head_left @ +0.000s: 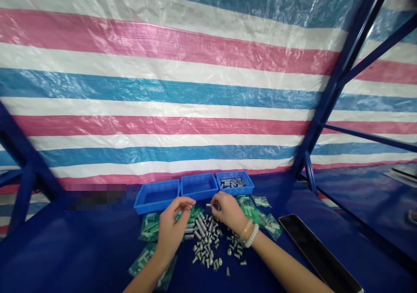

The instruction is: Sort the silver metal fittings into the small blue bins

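Observation:
My left hand hovers over the left side of a pile of metal screws, thumb and fingers pinched together; whether anything sits between them I cannot make out. Across from it, my right hand, with a bead bracelet at the wrist, is closed on a small metal cylinder whose end pokes out from the fingertips. Several similar metal cylinders lie at the top of the pile. Small clear bags with green printing surround the pile, such as one bag left of my left hand and another beyond my right wrist.
Behind my hands stand three blue trays: a left tray, a middle tray and a right tray holding metal cylinders. A black tablet-like slab lies at the right. Blue frame posts and a striped tarp rise behind.

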Available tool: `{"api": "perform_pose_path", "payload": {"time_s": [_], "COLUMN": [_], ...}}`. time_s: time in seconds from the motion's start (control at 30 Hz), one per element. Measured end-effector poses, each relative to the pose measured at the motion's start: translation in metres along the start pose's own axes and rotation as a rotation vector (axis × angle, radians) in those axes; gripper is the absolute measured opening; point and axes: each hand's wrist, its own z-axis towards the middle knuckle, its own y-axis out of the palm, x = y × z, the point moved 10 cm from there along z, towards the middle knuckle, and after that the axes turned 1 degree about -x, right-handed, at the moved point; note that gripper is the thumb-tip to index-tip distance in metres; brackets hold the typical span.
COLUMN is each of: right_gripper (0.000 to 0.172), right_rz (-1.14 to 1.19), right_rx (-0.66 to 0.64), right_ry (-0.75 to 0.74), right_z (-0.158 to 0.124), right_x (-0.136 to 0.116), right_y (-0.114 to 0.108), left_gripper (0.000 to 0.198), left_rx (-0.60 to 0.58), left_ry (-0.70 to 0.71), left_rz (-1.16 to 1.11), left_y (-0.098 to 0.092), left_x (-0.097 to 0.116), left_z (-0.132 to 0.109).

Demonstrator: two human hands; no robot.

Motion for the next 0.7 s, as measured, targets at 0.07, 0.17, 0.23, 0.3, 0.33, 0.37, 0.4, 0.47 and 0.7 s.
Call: {"api": "perform_pose_path", "payload": {"time_s": [0.07, 0.17, 0.23, 0.3, 0.33, 0.37, 0.4, 0.47, 0.7], "right_gripper": [0.013, 0.008, 0.008, 0.01, 0.011, 0.011, 0.01, 0.008, 0.011], "right_rz": [0.108, 0.237, 0.313, 0.384, 0.41, 0.424, 0.424, 0.412, 0.515], "right_rx": [0.041, 0.109, 0.184, 0.256, 0.276, 0.28, 0.272, 0.255, 0.318], "right_ry": [-0.015, -0.049, -0.095, -0.178, -0.225, -0.269, -0.306, -0.365, -0.271], "right_z": [-0.009, -0.028, -0.04, -0.05, -0.054, -0.057, -0.06, -0.063, -0.058], "right_x": [-0.001, -0.01, -0.02, -0.033, -0.041, -0.048, -0.054, -0.063, -0.038], "right_y": [-0.012, -0.029, -0.043, -0.056, -0.06, -0.063, -0.065, -0.067, -0.071], "left_gripper": [0.019, 0.028, 0.032, 0.034, 0.034, 0.032, 0.029, 0.025, 0.028], "left_rx": [-0.046, -0.165, -0.233, -0.299, -0.342, -0.392, -0.437, -0.475, -0.274], "left_ry": [-0.012, -0.056, -0.104, -0.171, -0.21, -0.25, -0.287, -0.354, -0.252], "left_rz": [-0.012, -0.071, -0.14, -0.231, -0.286, -0.345, -0.407, -0.533, -0.473], "left_y": [0.008, 0.027, 0.039, 0.051, 0.058, 0.065, 0.071, 0.079, 0.052], "left_x": [0.0, 0.001, 0.002, 0.002, 0.001, 0.0, -0.002, -0.005, 0.0], "left_z": [-0.004, -0.015, -0.024, -0.033, -0.037, -0.041, -0.045, -0.05, -0.045]}}
